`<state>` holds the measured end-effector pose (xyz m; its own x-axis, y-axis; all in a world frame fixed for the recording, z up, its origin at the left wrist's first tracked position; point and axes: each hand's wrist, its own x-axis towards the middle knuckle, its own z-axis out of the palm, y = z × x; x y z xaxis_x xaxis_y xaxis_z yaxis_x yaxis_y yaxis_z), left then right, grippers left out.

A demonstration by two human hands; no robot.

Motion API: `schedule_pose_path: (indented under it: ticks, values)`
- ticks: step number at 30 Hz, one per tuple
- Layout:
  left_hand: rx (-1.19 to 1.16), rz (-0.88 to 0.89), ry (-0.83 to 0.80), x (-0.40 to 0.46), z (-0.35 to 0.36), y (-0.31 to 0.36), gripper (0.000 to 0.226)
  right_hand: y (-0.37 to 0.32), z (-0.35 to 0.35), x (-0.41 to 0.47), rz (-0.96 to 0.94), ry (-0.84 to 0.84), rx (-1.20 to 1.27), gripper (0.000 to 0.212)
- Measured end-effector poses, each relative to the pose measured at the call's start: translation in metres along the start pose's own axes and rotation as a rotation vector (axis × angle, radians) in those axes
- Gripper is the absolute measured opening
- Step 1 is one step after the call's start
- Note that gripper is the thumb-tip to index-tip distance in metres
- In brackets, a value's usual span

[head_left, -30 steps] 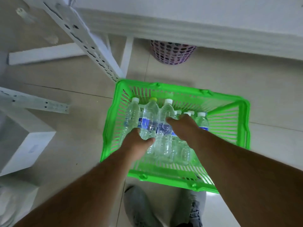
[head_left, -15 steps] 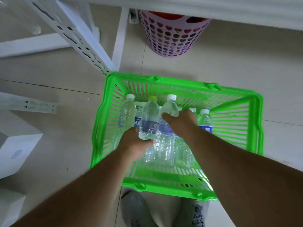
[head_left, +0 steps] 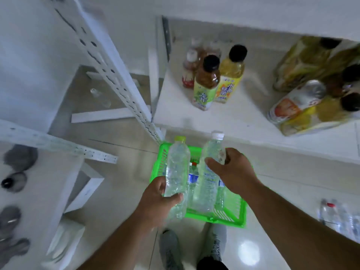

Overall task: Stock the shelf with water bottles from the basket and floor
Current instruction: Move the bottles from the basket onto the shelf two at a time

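My left hand (head_left: 155, 199) grips the lower part of a clear water bottle with a yellow-green cap (head_left: 176, 166), held up above the green basket (head_left: 231, 215). My right hand (head_left: 231, 170) grips a second clear water bottle with a white cap (head_left: 211, 152) near its upper half. Both bottles hang over the basket, just in front of the white shelf (head_left: 243, 121). More water bottles (head_left: 192, 176) with blue labels lie in the basket between the two held ones.
On the shelf stand tea and juice bottles (head_left: 206, 84) and shrink-wrapped drink packs (head_left: 311, 98). A perforated white upright (head_left: 116, 82) rises at left. More water bottles (head_left: 342, 217) lie on the floor at right. My shoes (head_left: 171, 250) are below the basket.
Both hands have lifted a bottle each out of the basket and up toward the shelf. The view has tilted up, bringing the shelf and its drinks into sight.
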<state>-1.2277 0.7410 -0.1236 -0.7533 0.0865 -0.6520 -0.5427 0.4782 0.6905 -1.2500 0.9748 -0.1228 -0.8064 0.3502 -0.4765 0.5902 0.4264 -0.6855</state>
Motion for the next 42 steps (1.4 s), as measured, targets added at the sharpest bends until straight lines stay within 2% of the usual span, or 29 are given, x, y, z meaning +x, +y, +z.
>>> schedule_pose_path:
  ticks: [2, 6, 11, 15, 20, 26, 34, 42]
  values:
    - [-0.049, 0.042, -0.043, -0.049, -0.023, 0.042, 0.023, -0.050, -0.043, -0.041, -0.062, 0.007, -0.004, 0.034]
    - [-0.088, 0.133, -0.127, -0.145, -0.064, 0.115, 0.031, -0.138, -0.115, -0.129, -0.184, -0.003, 0.076, 0.036]
    - [-0.115, 0.276, -0.098, -0.243, -0.101, 0.172, 0.033, -0.217, -0.179, -0.233, -0.387, -0.008, 0.157, 0.033]
    - [-0.135, 0.395, -0.080, -0.298, -0.121, 0.198, 0.041, -0.257, -0.213, -0.298, -0.486, 0.059, 0.188, 0.031]
    - [-0.134, 0.556, -0.052, -0.346, -0.133, 0.223, 0.050, -0.280, -0.241, -0.353, -0.556, 0.120, 0.218, 0.026]
    - [-0.135, 0.659, -0.003, -0.377, -0.125, 0.246, 0.051, -0.285, -0.274, -0.384, -0.622, 0.152, 0.239, 0.034]
    - [-0.141, 0.664, 0.062, -0.382, -0.090, 0.280, 0.048, -0.278, -0.324, -0.381, -0.675, 0.066, 0.345, 0.024]
    - [-0.146, 0.652, 0.149, -0.367, -0.051, 0.314, 0.046, -0.275, -0.366, -0.336, -0.686, 0.033, 0.284, 0.037]
